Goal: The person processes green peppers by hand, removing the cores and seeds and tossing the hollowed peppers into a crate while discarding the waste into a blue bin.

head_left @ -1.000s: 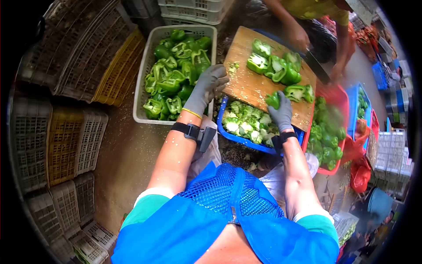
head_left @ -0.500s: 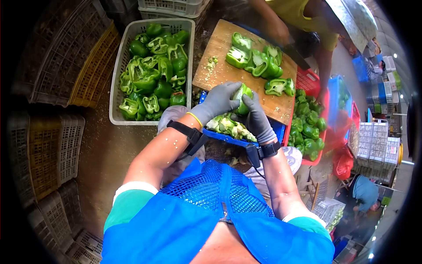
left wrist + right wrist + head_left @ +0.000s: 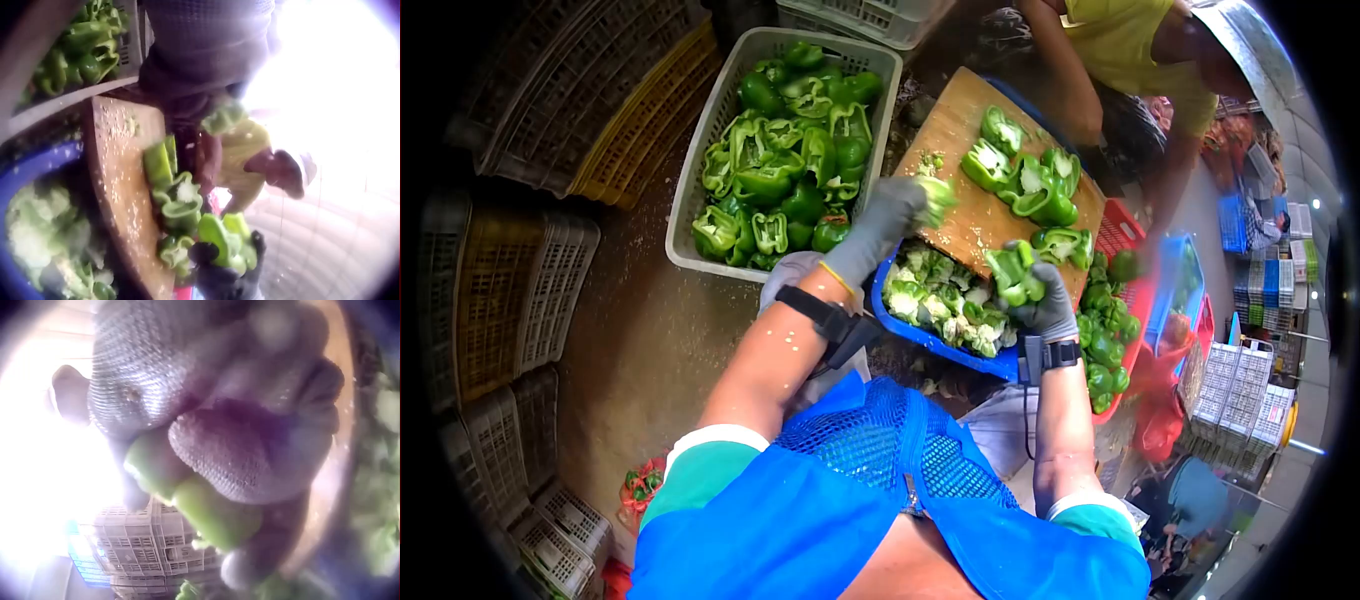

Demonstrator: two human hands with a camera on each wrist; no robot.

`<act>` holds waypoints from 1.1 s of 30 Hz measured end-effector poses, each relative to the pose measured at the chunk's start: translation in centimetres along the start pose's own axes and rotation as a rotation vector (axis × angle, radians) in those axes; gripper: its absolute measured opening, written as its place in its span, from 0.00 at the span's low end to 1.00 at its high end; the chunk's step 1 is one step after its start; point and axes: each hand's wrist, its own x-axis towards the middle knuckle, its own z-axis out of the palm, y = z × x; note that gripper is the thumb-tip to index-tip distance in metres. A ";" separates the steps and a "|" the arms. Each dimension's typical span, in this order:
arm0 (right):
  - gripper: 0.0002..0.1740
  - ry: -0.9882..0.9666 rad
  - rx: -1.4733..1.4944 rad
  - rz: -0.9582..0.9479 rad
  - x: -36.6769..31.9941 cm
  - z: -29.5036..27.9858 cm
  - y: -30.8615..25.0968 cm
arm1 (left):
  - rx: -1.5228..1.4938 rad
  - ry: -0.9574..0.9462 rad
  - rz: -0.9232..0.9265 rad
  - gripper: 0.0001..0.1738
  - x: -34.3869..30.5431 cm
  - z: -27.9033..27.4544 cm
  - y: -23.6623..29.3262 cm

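In a grey glove, the left hand pinches a pale green pepper piece above the near left edge of the wooden board. The gloved right hand grips a pepper half over the right end of the blue tub, which holds pale cores. Its thumb and fingers curl round that half in the right wrist view, where the pepper shows below the glove. Several cut peppers lie on the board.
A grey crate of cut peppers stands left of the board, a red crate of peppers to the right. Across the board is another person in a yellow top. Stacked crates line the left side.
Half a second ago both hands held one pepper together; now they are apart, each with a piece. The head view has shifted, and the other person's arm has moved.
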 end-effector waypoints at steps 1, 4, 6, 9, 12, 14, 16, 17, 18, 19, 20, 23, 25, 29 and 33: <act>0.28 0.070 0.040 -0.047 0.5 -0.1 -0.8 | 0.124 0.049 -0.020 0.19 -1.5 0.2 2.7; 0.30 0.239 -0.249 -0.134 3.3 1.6 -4.1 | 0.791 -0.275 -0.209 0.28 -0.9 -0.6 2.0; 0.32 0.106 -0.222 -0.241 5.8 5.1 -5.7 | 1.006 -0.463 -0.262 0.40 -1.2 -0.9 -0.1; 0.34 0.211 -0.406 -0.279 10.0 5.6 -8.6 | 0.928 -0.352 -0.126 0.41 -0.1 -1.1 -1.0; 0.32 0.534 -1.600 -0.206 15.3 1.6 -7.3 | 0.784 -0.203 -0.187 0.36 1.2 -1.6 -0.7; 0.28 0.655 -2.179 -0.325 16.6 0.9 -3.8 | 0.683 -0.150 -0.242 0.35 2.2 -2.2 -1.5; 0.26 0.797 -2.407 -0.386 17.6 1.0 -1.4 | 0.480 -0.030 -0.300 0.34 2.1 -1.5 -0.7; 0.25 0.668 -2.355 -0.457 17.6 1.1 -0.8 | 0.380 0.026 -0.330 0.34 2.0 -1.1 -0.4; 0.25 0.547 -2.299 -0.522 16.7 2.1 -0.3 | 0.272 0.127 -0.363 0.36 2.3 -0.9 -0.8; 0.24 0.430 -2.242 -0.581 15.7 2.6 0.2 | 0.215 0.164 -0.402 0.36 2.3 -0.7 -0.8; 0.23 0.341 -2.175 -0.587 14.8 2.8 0.9 | 0.155 0.198 -0.438 0.37 2.2 -0.5 -0.7; 0.24 0.209 -1.914 -0.616 11.9 3.3 3.5 | 0.197 0.163 -0.532 0.40 2.3 -0.6 -2.5; 0.25 0.233 -1.467 -0.497 11.6 0.8 4.4 | 0.155 0.045 -0.506 0.37 1.9 -0.8 -3.8; 0.27 0.419 -1.379 -0.206 10.5 0.9 3.8 | 0.153 0.006 -0.577 0.36 0.9 0.5 -3.7; 0.26 0.453 -1.082 -0.051 8.4 2.7 4.2 | 0.105 -0.075 -0.551 0.36 0.9 -0.3 -4.5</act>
